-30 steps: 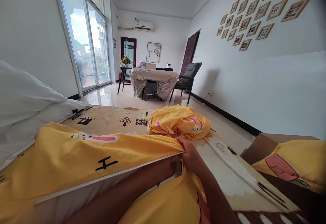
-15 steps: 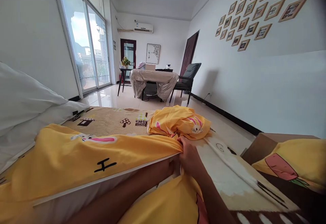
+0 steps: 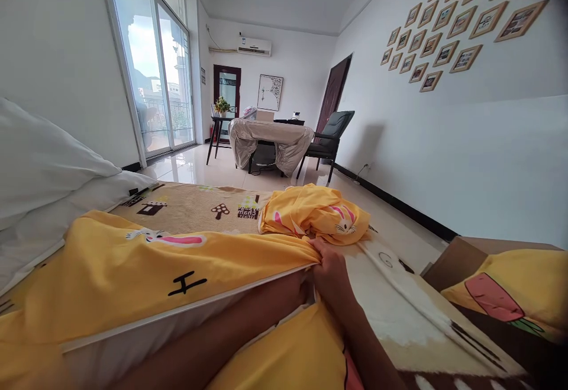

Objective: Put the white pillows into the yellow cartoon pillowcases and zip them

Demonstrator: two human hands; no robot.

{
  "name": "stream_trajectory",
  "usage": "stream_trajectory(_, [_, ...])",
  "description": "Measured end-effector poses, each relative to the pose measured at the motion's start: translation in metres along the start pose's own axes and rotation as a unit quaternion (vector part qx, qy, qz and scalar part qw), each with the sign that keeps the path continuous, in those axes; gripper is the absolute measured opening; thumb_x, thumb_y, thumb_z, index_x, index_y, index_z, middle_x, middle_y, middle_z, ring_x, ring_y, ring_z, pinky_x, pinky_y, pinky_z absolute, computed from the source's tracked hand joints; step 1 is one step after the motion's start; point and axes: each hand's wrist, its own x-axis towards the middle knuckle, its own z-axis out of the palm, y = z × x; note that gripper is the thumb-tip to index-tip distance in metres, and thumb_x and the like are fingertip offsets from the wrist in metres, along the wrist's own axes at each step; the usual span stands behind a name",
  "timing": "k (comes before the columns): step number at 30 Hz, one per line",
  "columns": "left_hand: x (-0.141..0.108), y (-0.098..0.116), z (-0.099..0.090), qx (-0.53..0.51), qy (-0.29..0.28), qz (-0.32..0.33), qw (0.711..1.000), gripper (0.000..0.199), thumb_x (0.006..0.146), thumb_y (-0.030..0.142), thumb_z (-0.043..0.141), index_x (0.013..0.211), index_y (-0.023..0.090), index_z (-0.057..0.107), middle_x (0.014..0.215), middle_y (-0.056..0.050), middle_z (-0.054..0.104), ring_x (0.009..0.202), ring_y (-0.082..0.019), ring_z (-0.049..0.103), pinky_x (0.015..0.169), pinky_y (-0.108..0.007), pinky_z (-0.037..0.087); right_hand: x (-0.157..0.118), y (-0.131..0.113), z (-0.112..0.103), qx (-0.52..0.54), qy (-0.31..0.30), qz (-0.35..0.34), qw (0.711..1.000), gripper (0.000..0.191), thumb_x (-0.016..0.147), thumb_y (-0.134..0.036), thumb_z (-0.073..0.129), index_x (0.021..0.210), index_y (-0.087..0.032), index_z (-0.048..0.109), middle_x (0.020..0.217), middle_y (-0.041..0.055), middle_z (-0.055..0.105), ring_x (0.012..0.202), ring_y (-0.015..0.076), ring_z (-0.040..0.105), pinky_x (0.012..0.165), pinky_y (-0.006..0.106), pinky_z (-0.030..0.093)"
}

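A yellow cover (image 3: pixel 133 277) with a pink-eared rabbit print and a white zip edge stretches from the left to the middle. My right hand (image 3: pixel 331 266) is closed on its far right corner. My left forearm reaches into the opening between the cover's layers, and my left hand (image 3: pixel 304 283) is mostly hidden at that same corner, its fingers out of sight. Below the forearm lies another yellow part of fabric (image 3: pixel 284 348) with a red patch. Just beyond my right hand is a crumpled yellow cloth (image 3: pixel 315 212) on the patterned blanket (image 3: pixel 195 209).
White bedding (image 3: pixel 48 171) is piled at the left. A cardboard box (image 3: pixel 465 254) holding a yellow pillow (image 3: pixel 523 289) stands at the right. Past the bed are a covered table (image 3: pixel 270 132) and a black chair (image 3: pixel 331 135).
The view has shifted slightly, so the room appears a little further right. Both hands stay at the cover's corner, with hardly any movement.
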Motion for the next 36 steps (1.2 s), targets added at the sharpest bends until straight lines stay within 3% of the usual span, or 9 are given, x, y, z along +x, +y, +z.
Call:
stream_trajectory(3, [-0.002,0.007,-0.005,0.026,-0.003,-0.018,0.999,0.053,0.084,0.021,0.048,0.136,0.016,0.047,0.147,-0.013,0.041,0.137,-0.033,0.032,0.118,-0.047,0.017,0.0,-0.004,-0.003,-0.011,-0.024,0.02,0.999,0.041,0.063,-0.017,0.039,0.092,-0.016,0.068,0.096,0.0088,0.071,0.082,0.0216,0.062,0.071,0.028,0.043])
stream_trajectory(7, [-0.002,0.016,-0.012,0.039,-0.003,-0.021,0.999,0.05,0.082,0.018,0.046,0.132,0.014,0.051,0.141,-0.015,0.047,0.132,-0.036,0.039,0.116,-0.051,0.021,-0.001,-0.009,-0.006,0.005,-0.022,0.021,1.0,0.029,0.063,-0.016,0.039,0.077,-0.018,0.065,0.077,0.0048,0.07,0.068,0.0185,0.058,0.062,0.025,0.04])
stream_trajectory(14, [0.0,0.01,-0.012,0.015,-0.001,0.018,1.0,0.049,0.081,0.019,0.049,0.13,0.022,0.052,0.121,-0.009,0.063,0.124,-0.027,0.048,0.114,-0.041,0.029,0.001,-0.003,-0.006,0.032,-0.039,0.018,0.999,0.03,0.06,-0.017,0.041,0.075,-0.018,0.066,0.07,0.0017,0.068,0.068,0.018,0.058,0.061,0.024,0.039])
stream_trajectory(19, [-0.005,0.008,-0.019,-0.017,-0.002,0.03,0.999,0.039,0.081,0.023,0.05,0.119,0.025,0.058,0.111,-0.005,0.066,0.11,-0.024,0.056,0.104,-0.038,0.04,0.002,-0.002,-0.008,0.039,-0.043,0.025,0.998,0.03,0.059,-0.018,0.042,0.074,-0.017,0.068,0.071,0.0024,0.068,0.068,0.0186,0.059,0.062,0.024,0.04])
stream_trajectory(23, [-0.012,0.007,-0.023,-0.047,-0.016,0.072,0.996,0.051,0.075,0.02,0.057,0.125,0.026,0.054,0.124,-0.004,0.061,0.114,-0.023,0.053,0.106,-0.037,0.039,0.003,-0.001,-0.011,0.049,-0.049,0.028,0.997,0.032,0.06,-0.018,0.041,0.075,-0.018,0.07,0.068,0.0012,0.068,0.066,0.0183,0.059,0.06,0.025,0.039])
stream_trajectory(28, [-0.013,0.007,-0.021,-0.051,-0.019,0.064,0.996,0.034,0.089,0.027,0.048,0.121,0.024,0.058,0.13,-0.005,0.059,0.119,-0.023,0.052,0.108,-0.038,0.038,0.005,0.0,-0.013,0.09,-0.075,0.033,0.993,0.033,0.06,-0.018,0.042,0.077,-0.016,0.071,0.07,0.0016,0.068,0.066,0.0181,0.058,0.061,0.025,0.041])
stream_trajectory(32, [-0.012,0.009,-0.016,-0.043,-0.017,0.089,0.995,0.037,0.09,0.021,0.046,0.125,0.024,0.057,0.143,-0.003,0.048,0.129,-0.022,0.045,0.113,-0.038,0.031,0.005,0.0,-0.015,0.111,-0.103,0.037,0.988,0.035,0.059,-0.019,0.042,0.078,-0.014,0.071,0.07,0.002,0.068,0.069,0.0189,0.058,0.06,0.024,0.041])
stream_trajectory(36, [-0.009,0.006,-0.011,-0.043,0.021,0.044,0.998,0.04,0.092,0.027,0.043,0.131,0.026,0.054,0.136,-0.003,0.055,0.128,-0.024,0.046,0.116,-0.043,0.028,0.006,0.004,-0.014,0.117,-0.108,0.04,0.986,0.038,0.059,-0.02,0.04,0.08,-0.015,0.072,0.074,0.003,0.069,0.072,0.02,0.058,0.062,0.025,0.042])
